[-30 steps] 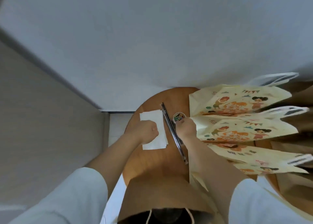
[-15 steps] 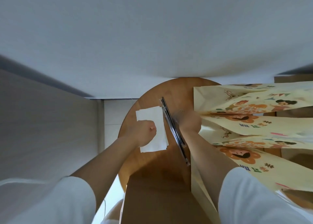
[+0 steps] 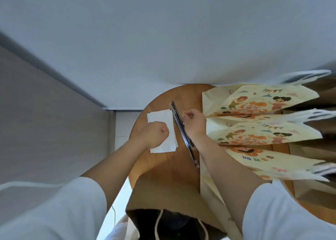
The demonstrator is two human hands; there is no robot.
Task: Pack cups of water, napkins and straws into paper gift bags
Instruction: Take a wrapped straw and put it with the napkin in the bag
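Note:
A stack of white napkins [image 3: 168, 117] lies on the round wooden table [image 3: 160, 167]. My left hand [image 3: 157, 134] rests on the stack as a closed fist; no sheet looks lifted. A bundle of dark straws [image 3: 183, 134] lies diagonally just right of the napkins. My right hand [image 3: 193, 121] is beyond the straws with curled fingers, pinching a small yellow item [image 3: 184, 111] at its fingertips. Cream gift bags [image 3: 263, 103] with cartoon prints lie fanned out flat on the right. No cup is in sight.
An open brown paper bag [image 3: 163, 196] with cord handles stands at the table's near edge, below my arms. More brown bags [image 3: 312, 167] lie under the cream ones at the far right. A white wall runs behind the table, and pale floor lies to its left.
The view shifted as my head moved. My left fist stayed on the napkins. My right hand stayed beside the straws, and the small round container seen a second ago is now hidden under it.

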